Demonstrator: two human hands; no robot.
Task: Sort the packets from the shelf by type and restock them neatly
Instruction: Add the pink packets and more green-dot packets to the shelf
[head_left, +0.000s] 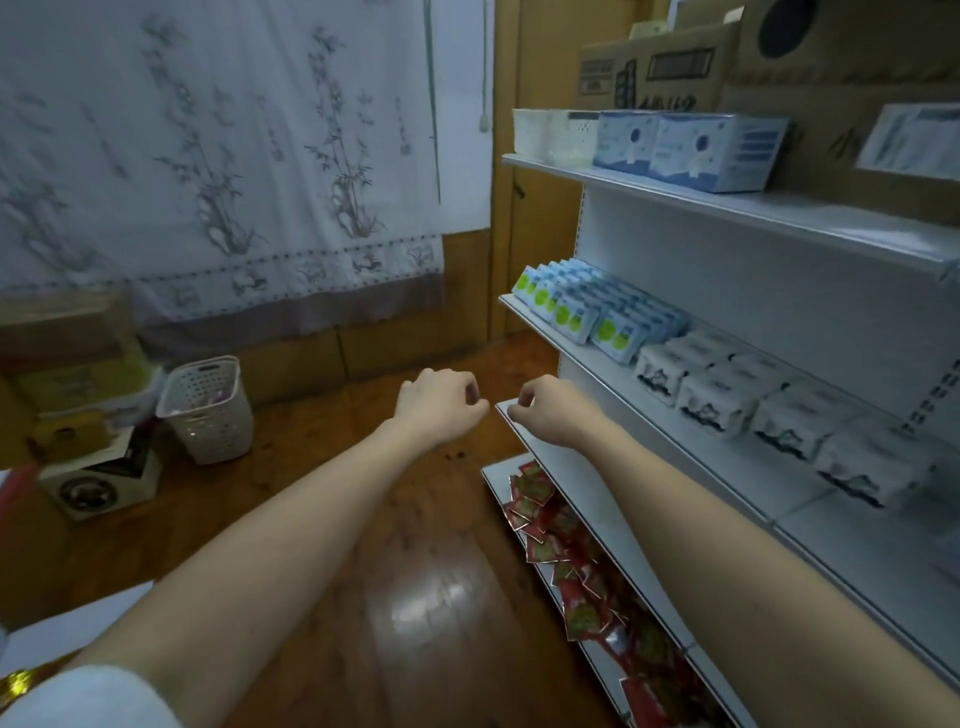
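Extending both forearms, left grip (441, 402) and right grip (553, 410) curling loosely, empty, just beside shelf edge (524, 436), above red packets (545, 519).

The shelves (727, 208) stand on the right. Boxes (691, 148) sit on the top shelf. Packs (597, 306) sit on the next shelf down, with bags (753, 410) to their right. Packets (571, 561) lie on the bottom shelf. A basket (205, 408) stands on the floor (415, 597) to the left, near a curtain (208, 156) behind it.
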